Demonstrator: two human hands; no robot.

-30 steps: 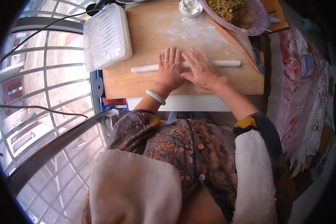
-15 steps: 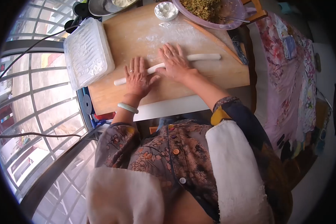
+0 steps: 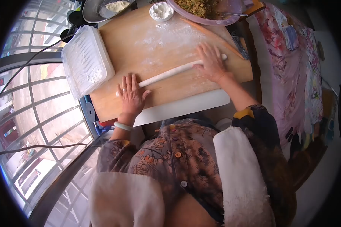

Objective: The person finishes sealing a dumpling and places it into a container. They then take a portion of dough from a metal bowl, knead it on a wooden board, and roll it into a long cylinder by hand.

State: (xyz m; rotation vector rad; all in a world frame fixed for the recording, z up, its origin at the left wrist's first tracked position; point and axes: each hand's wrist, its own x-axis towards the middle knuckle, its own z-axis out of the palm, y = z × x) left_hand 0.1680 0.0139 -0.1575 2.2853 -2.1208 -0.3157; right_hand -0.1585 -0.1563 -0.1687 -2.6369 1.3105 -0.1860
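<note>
A long, thin white dough roll (image 3: 170, 72) lies slantwise across the floured wooden board (image 3: 140, 41). My left hand (image 3: 131, 95), with a ring and a pale bracelet, rests flat on the roll's left end, fingers apart. Over the right part of the roll lies my right hand (image 3: 211, 63), palm down and open, with the roll's tip showing just beyond it. A thin wooden rolling pin (image 3: 212, 36) lies behind my right hand, near the board's right edge. The small white bowl of flour (image 3: 161, 12) stands at the back.
At the left is a floured clear plastic box (image 3: 88, 62). A metal basin (image 3: 93, 11) with dough stands at the back left, a pink bowl (image 3: 231, 19) of chopped filling at the back right. Barred windows run along the left; floral cloth (image 3: 288, 75) lies at the right.
My hands have moved apart along the roll, the left toward its left end and the right toward its right end. The roll looks longer and thinner than a second ago. The view has shifted.
</note>
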